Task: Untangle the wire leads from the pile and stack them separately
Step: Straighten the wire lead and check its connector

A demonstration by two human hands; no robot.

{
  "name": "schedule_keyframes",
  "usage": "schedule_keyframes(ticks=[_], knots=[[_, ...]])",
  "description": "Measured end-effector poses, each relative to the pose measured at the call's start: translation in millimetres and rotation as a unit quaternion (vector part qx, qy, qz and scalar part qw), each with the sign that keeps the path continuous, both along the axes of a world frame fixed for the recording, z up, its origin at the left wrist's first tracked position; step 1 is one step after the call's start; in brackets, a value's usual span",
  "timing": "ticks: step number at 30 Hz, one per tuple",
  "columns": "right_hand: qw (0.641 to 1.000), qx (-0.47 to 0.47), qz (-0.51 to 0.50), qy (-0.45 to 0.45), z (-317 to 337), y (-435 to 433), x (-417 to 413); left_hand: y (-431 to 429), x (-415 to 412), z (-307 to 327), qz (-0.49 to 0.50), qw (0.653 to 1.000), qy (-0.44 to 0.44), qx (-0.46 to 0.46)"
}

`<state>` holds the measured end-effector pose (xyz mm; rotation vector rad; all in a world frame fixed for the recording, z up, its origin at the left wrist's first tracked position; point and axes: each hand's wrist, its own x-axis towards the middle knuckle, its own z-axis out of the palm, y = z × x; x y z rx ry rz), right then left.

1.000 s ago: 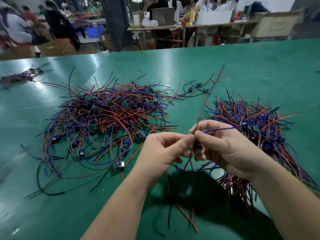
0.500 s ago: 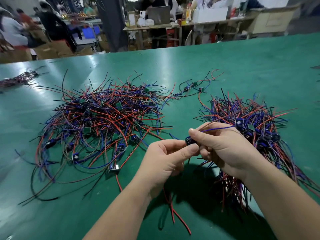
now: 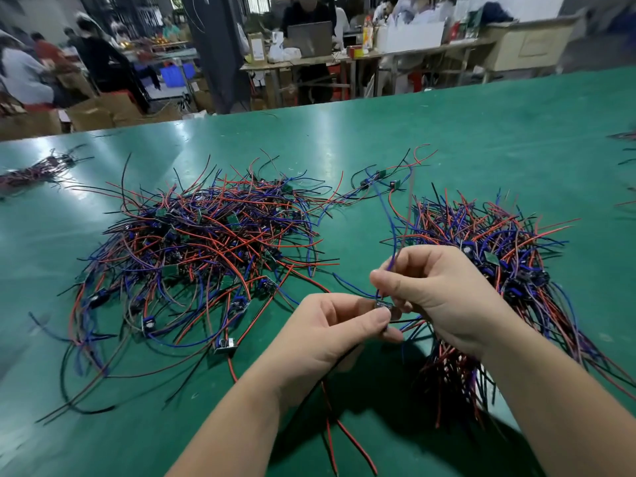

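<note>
L hand [image 3: 330, 335] pinches one wire lead [image 3: 383, 305] w/ thumb + finger, above middle of near edge of bench [image 3: 481, 132]. R hand [image 3: 444, 297] pinches its blue wire [image 3: 388, 218] just above. Red + black wires [image 3: 329, 437] hang under L hand. Big messy pile [image 3: 206, 249] toward left edge. Stack [image 3: 488, 270] toward right edge, just behind R hand.

Bright overhead light falls evenly on the green table [image 3: 481, 160], leaving pale glare patches on its far left part. There is a dark shadow beneath the left hand [image 3: 330, 335] and right hand [image 3: 444, 297]. The middle is fairly sharp, but the wire leads [image 3: 213, 235] smear toward the side edges, the room behind is soft, and the wide lens bows the table's far edge.
</note>
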<state>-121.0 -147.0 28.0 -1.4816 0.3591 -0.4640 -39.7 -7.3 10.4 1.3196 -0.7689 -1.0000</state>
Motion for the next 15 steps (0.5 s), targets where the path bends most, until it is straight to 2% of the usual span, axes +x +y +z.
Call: schedule_keyframes(ticks=[5,11,15], knots=[[0.988,0.082,-0.119,-0.051,10.1,-8.9,-3.4,4.2,0.8,2.8,-0.029,0.999,-0.035,0.003],[0.945,0.169,-0.249,-0.124,21.6,-23.6,-11.9,10.2,0.5,1.7,-0.13,0.991,-0.037,0.023],[0.925,0.211,-0.241,-0.203,18.4,-26.9,-10.4,15.9,6.8,4.4,-0.131,0.991,-0.007,0.004]])
